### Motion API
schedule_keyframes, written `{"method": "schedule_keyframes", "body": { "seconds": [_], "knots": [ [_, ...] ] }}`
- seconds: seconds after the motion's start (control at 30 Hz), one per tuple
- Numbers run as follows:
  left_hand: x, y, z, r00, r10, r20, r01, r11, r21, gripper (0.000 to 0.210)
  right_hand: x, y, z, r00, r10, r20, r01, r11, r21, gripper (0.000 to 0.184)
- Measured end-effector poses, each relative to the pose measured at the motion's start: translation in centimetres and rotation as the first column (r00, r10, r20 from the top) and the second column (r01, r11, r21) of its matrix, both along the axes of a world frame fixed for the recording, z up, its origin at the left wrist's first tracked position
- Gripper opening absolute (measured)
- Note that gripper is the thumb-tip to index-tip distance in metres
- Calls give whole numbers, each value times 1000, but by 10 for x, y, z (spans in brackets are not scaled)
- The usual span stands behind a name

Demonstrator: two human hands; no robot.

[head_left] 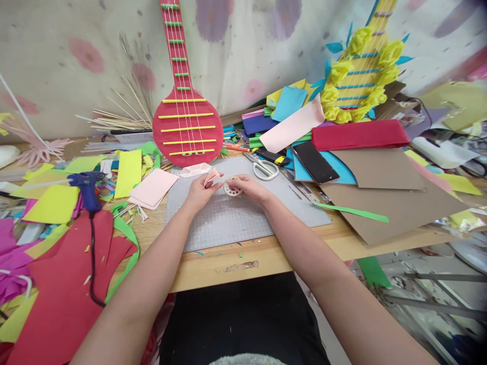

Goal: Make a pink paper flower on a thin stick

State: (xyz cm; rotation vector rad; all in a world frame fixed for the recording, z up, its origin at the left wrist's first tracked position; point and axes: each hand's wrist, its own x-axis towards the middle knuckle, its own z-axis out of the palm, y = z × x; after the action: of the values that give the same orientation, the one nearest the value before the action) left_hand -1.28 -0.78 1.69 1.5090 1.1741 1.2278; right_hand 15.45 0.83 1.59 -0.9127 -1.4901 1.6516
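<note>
1. Wooden table (216,276) w/ floral cloth (102,30) behind; grey cutting mat (243,228) in front of me, prob. to guard the wood.
2. My L hand (198,192) pinches folded pink paper (212,176) above the mat, prob. so the folds don't spring open.
3. My R hand (251,189) has its fingers closed on what looks like a tape roll (233,192), just beside the paper, prob. so I see both at once.
4. Scissors (266,171) lie just beyond, handles my way, prob. for quick reach.
5. Pink sheets (154,187) sit at mat's L edge, prob. handy for my L.
</note>
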Motion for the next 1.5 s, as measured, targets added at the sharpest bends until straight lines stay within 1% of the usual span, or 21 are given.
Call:
{"method": "schedule_keyframes", "body": {
  "seconds": [0.07,0.13,0.2,0.43,0.53,0.63,0.7,0.77,0.87,0.97,1.03,1.1,1.17,1.23,1.3,1.37,1.4,1.43,1.5],
  "knots": [
    [0,-1,1,998,-50,-33,51,998,45,28,1,0,0,1000,13,-5,-13,1000,-5,40],
    [-1,-2,2,992,-93,-84,100,991,84,21,1,1,-1,1000,13,-16,-14,1000,-15,38],
    [-2,-2,2,987,-107,-122,119,988,99,18,1,1,-1,999,-1,-32,0,1000,-28,37],
    [-3,0,-1,977,-56,-207,90,983,159,20,1,3,-5,999,-15,-29,14,999,-42,35],
    [-5,0,-2,956,-20,-294,86,973,214,21,0,2,-4,1000,-11,-8,10,999,-49,33],
    [-8,0,-2,887,45,-460,112,945,308,23,0,0,-1,1000,0,27,1,999,-53,28],
    [-10,0,-1,812,98,-575,159,911,380,24,0,-1,1,998,13,59,-9,998,-64,24],
    [-10,-1,1,734,162,-660,208,871,445,23,0,-2,2,996,31,83,-24,996,-86,20],
    [-9,-3,3,645,256,-720,251,819,516,19,2,-2,2,997,47,68,-39,992,-116,17],
    [-6,-5,4,613,322,-721,261,780,570,17,3,-1,1,998,59,23,-56,990,-131,16],
    [-4,-6,4,618,340,-708,250,769,588,17,3,-1,1,998,64,2,-63,988,-141,14],
    [-4,-6,3,643,331,-690,233,775,588,17,4,0,0,998,61,-18,-63,987,-148,13],
    [-4,-6,2,692,293,-660,206,796,569,16,5,1,1,998,47,-50,-54,987,-151,14],
    [-3,-4,-1,763,240,-600,159,830,534,15,7,3,1,995,33,-97,-48,987,-154,21],
    [-1,-3,-3,847,195,-494,80,872,483,14,9,3,1,991,25,-131,-46,987,-157,30],
    [2,-2,-4,922,158,-352,-4,916,402,16,10,4,1,990,35,-136,-56,987,-151,33],
    [4,-2,-5,951,132,-281,-27,937,350,18,10,4,0,990,44,-133,-63,987,-146,33],
    [6,-2,-5,972,97,-214,-31,956,293,20,9,4,0,990,54,-129,-72,987,-141,33],
    [8,-2,-7,994,2,-109,19,982,185,24,8,4,-1,990,65,-123,-82,987,-135,33]
  ]
}}
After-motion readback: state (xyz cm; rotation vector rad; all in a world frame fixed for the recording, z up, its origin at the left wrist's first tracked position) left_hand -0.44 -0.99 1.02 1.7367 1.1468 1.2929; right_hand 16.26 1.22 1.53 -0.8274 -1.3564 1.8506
